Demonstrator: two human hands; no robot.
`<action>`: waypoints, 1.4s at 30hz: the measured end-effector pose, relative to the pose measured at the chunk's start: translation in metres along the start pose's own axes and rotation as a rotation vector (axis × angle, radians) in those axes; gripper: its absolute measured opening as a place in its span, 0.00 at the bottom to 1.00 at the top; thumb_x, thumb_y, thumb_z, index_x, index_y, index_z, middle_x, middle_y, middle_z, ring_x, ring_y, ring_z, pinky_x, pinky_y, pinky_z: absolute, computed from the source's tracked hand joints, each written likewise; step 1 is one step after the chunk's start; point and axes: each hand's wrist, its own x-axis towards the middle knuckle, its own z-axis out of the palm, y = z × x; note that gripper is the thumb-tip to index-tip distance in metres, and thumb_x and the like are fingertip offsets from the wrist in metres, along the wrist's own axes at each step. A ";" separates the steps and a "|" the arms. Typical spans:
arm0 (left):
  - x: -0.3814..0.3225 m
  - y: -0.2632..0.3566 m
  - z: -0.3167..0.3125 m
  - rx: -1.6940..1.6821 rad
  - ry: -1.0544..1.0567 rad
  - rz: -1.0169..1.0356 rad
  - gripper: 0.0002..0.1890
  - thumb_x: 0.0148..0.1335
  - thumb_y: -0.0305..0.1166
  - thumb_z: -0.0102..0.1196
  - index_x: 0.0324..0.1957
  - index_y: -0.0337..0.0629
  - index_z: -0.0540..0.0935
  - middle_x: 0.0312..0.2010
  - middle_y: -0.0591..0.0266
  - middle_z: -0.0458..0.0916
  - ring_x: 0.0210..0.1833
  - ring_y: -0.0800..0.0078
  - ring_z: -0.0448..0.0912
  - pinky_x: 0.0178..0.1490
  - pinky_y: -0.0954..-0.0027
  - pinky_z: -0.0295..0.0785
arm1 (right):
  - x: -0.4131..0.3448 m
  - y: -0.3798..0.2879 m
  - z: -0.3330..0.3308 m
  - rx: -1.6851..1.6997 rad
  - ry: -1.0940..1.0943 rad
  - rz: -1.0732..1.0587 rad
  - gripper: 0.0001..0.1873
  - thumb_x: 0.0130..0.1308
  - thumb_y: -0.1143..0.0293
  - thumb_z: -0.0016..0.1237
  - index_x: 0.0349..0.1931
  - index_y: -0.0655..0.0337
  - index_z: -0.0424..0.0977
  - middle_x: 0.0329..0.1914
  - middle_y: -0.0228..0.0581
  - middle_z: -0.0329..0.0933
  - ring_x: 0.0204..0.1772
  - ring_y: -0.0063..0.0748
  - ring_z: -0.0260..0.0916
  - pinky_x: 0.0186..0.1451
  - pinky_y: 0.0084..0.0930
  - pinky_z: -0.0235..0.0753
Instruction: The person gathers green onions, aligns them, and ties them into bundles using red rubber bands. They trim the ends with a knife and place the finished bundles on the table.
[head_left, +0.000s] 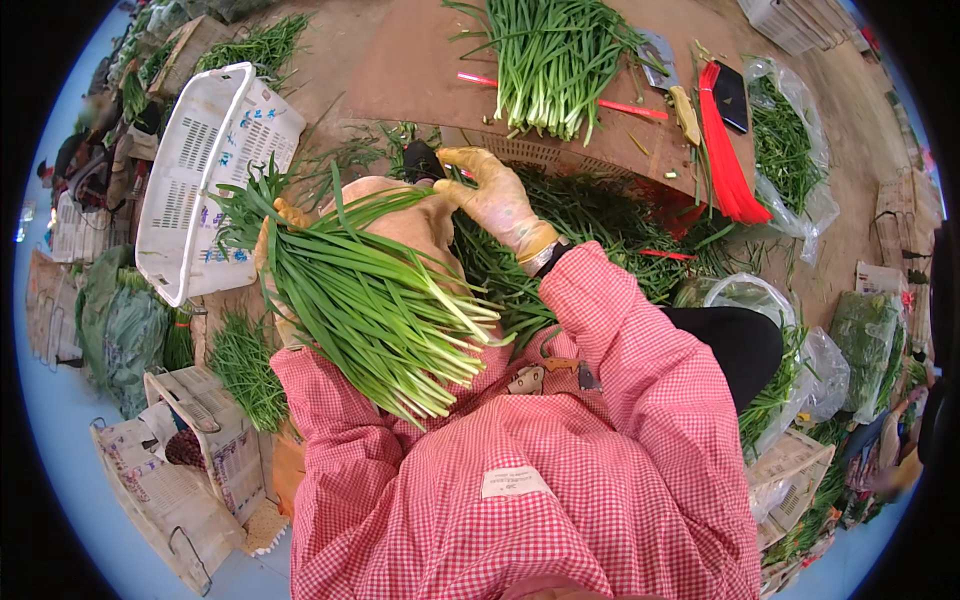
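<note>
My gloved left hand (291, 216) is closed around the leafy part of a bunch of garlic chives (367, 285), whose pale cut ends fan down to the right over my lap. The bunch hides most of that hand. My right hand (444, 174), in a stained, pale yellowish glove, is raised at the bunch's upper right. Its thumb and forefinger are apart, and a few long blades reach the thumb tip; whether it grips them cannot be told. On the board in front lies a larger pile of chives (559, 67) across a red printed strip (634, 109).
A cleaver (684, 112), red ties (724, 161) and a black phone (731, 97) lie at the board's right. A white plastic crate (199, 180) stands tilted at left. Loose chives (600, 217) lie below the board; bagged chives (784, 135) stand to the right.
</note>
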 end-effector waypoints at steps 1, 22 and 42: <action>0.000 0.001 0.000 -0.025 0.007 -0.010 0.21 0.79 0.33 0.48 0.69 0.37 0.74 0.55 0.53 0.84 0.53 0.64 0.86 0.54 0.60 0.89 | 0.003 0.003 0.007 -0.097 0.018 -0.106 0.29 0.63 0.57 0.66 0.62 0.62 0.79 0.65 0.49 0.79 0.66 0.48 0.77 0.70 0.35 0.75; 0.016 0.012 0.056 -0.779 -0.254 -0.168 0.13 0.80 0.38 0.49 0.52 0.38 0.79 0.45 0.63 0.82 0.50 0.66 0.80 0.67 0.58 0.74 | -0.127 0.008 0.000 0.536 -0.468 0.597 0.18 0.73 0.57 0.60 0.51 0.63 0.80 0.27 0.26 0.79 0.20 0.16 0.68 0.20 0.17 0.65; -0.015 -0.011 0.052 -0.627 0.149 -0.327 0.12 0.76 0.39 0.56 0.43 0.41 0.84 0.36 0.61 0.85 0.41 0.65 0.83 0.52 0.61 0.81 | -0.152 0.004 -0.041 0.011 -0.249 -0.115 0.38 0.64 0.65 0.66 0.74 0.58 0.68 0.76 0.45 0.68 0.72 0.35 0.69 0.75 0.33 0.70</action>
